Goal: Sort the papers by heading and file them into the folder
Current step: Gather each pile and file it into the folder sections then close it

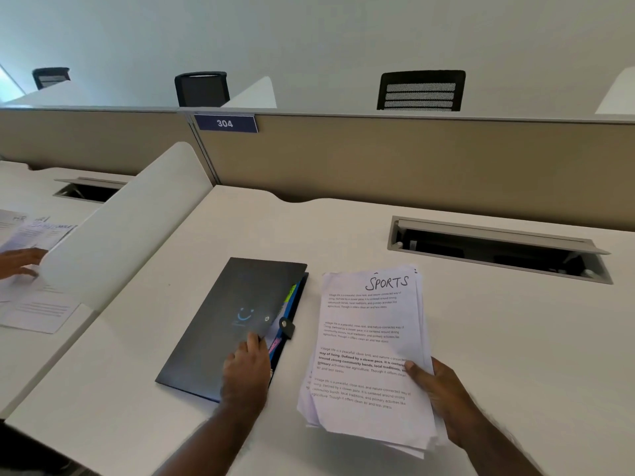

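A dark grey folder (226, 321) with a faint smiley on its cover lies closed on the white desk (515, 338). Coloured tabs and a snap strap show at its right edge. My left hand (245, 369) rests on the folder's near right corner, with the fingers at the cover's edge. To the right is a stack of white papers (367, 345); the top sheet is headed "SPORTS" in handwriting. My right hand (436, 389) grips the stack's lower right edge, thumb on top.
An open cable hatch (498, 249) sits in the desk behind the papers. A white divider panel (130, 228) bounds the desk on the left. Beyond it, another person's hand (19, 261) rests on papers (34, 304). A beige partition labelled 304 (225, 123) closes the back.
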Demonstrator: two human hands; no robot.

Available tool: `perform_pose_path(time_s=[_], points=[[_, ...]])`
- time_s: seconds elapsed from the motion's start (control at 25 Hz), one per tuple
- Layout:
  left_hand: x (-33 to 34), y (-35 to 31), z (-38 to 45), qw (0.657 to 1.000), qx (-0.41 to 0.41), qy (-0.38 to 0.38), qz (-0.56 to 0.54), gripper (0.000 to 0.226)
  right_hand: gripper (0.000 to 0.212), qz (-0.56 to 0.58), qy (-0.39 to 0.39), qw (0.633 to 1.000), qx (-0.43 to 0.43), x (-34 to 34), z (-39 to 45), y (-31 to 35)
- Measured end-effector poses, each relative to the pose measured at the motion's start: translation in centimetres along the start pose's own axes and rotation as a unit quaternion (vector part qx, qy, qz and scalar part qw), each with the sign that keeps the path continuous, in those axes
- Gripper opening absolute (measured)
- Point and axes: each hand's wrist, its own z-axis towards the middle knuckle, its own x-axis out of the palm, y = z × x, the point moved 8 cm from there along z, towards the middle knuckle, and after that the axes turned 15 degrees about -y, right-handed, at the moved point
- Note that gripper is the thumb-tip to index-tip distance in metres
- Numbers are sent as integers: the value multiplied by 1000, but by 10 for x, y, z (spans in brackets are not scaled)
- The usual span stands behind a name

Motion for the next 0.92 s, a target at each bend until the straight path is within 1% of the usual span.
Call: perform_pose_path(time_s=[0.04, 0.08, 0.16, 0.2, 0.24, 0.32, 0.36, 0.4, 0.52, 0.64, 0.8, 0.92], points=[[7, -2, -2, 1000, -1, 16, -1, 45, 48, 2, -3, 1000, 1, -2, -1, 0], [12, -3, -4, 999, -4, 35, -6, 52, 55, -1, 0, 1000, -1, -1, -2, 0], [22, -4, -5, 998, -11, 49, -28, 62, 81, -11, 15, 1000, -5, 1, -3, 1], [21, -5, -4, 998, -11, 46, -37, 63, 81, -11, 21, 1000, -3, 2, -5, 1], [18, -5, -2, 998, -8, 39, -44, 60, 70, -11, 27, 1000, -1, 3, -6, 1], [9, 0, 0, 996, -21, 39, -72, 46, 41, -14, 40, 999, 15, 8, -6, 1], [3, 7, 3, 994, -42, 23, -94, 42, 35, -18, 48, 998, 23, 11, -7, 1], [-3, 14, 5, 992, -61, 2, -110, 44, 33, -21, 60, 998, 27, 15, -8, 3], [-23, 41, 12, 983, -100, -51, -147, 64, 30, -34, 98, 994, 35, 34, -12, 18], [-37, 65, 15, 977, -101, -80, -171, 71, 28, -66, 115, 991, 28, 59, -10, 31], [-36, 76, 18, 975, -94, -56, -194, 76, 27, -110, 95, 989, 0, 97, -1, 50], [-23, 77, 18, 978, -54, -34, -197, 92, 21, -131, 91, 987, -13, 120, -1, 66]])
